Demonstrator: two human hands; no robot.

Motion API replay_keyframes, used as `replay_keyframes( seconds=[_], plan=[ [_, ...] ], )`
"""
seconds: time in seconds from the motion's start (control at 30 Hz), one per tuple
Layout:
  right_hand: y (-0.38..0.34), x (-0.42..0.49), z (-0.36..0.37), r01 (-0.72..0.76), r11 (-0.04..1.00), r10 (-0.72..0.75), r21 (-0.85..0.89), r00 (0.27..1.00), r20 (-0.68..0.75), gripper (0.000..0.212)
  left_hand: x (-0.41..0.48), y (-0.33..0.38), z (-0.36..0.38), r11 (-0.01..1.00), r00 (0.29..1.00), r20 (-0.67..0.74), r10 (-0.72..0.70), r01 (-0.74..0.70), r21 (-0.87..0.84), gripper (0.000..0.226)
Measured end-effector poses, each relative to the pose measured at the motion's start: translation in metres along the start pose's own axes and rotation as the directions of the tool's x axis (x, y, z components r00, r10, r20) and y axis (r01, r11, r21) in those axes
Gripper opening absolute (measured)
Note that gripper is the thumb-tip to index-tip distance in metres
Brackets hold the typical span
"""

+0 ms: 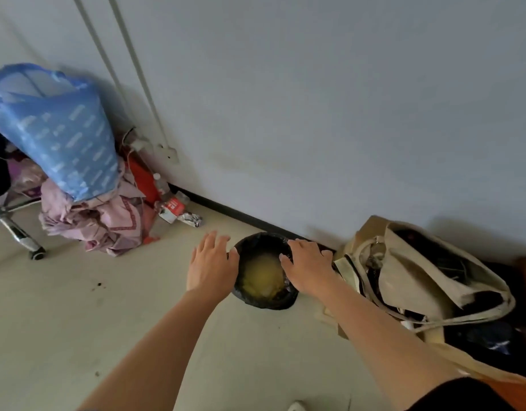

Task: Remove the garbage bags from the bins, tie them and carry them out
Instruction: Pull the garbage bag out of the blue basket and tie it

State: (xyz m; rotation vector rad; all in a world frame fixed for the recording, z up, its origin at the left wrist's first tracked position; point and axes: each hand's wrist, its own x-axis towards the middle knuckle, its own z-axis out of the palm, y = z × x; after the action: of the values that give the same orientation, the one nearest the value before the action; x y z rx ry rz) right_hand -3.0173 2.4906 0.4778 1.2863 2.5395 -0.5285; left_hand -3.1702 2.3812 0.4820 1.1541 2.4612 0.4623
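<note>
Left hand [211,262] and right hand [307,266] were spread, fingers straight, at opposite rims of the bag [264,302], which sat by the wall [315,129]. Risk: wet yellow waste [263,275] would likely slop out if one side lifted first.

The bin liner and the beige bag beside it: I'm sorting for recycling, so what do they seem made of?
Bin liner: thin black plastic film, glossy and crinkled at its edge. Beige bag: probably canvas or similar woven cloth, matte, slumped in soft folds.

An open black garbage bag [263,302] stands upright on the floor [107,307] beside the wall [315,114], holding yellowish waste [263,277].
</note>
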Motion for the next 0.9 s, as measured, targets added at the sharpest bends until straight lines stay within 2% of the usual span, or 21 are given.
replay_keyframes(
  seconds=[0.23,0.47,0.73,0.9],
  plan=[
    [0.059,0.109,0.195,-0.097,0.995,0.097,-0.001,0.995,0.010,0.050,0.089,-0.104,0.200,0.995,0.999,0.030,-0.035,0.038,-0.089,0.046],
    [0.111,0.212,0.330,-0.206,0.978,0.208,0.030,0.963,-0.168,0.056,0.156,-0.174,0.352,0.974,0.994,-0.073,-0.078,0.060,-0.218,0.054],
    [0.160,0.284,0.371,-0.287,0.947,0.321,0.145,0.876,-0.359,0.060,0.209,-0.203,0.418,0.934,0.974,-0.168,-0.151,0.085,-0.348,0.062],
    [0.169,0.297,0.370,-0.307,0.913,0.385,0.270,0.868,-0.314,0.064,0.213,-0.201,0.420,0.887,0.960,-0.130,-0.247,0.169,-0.430,0.061]
  ],
)
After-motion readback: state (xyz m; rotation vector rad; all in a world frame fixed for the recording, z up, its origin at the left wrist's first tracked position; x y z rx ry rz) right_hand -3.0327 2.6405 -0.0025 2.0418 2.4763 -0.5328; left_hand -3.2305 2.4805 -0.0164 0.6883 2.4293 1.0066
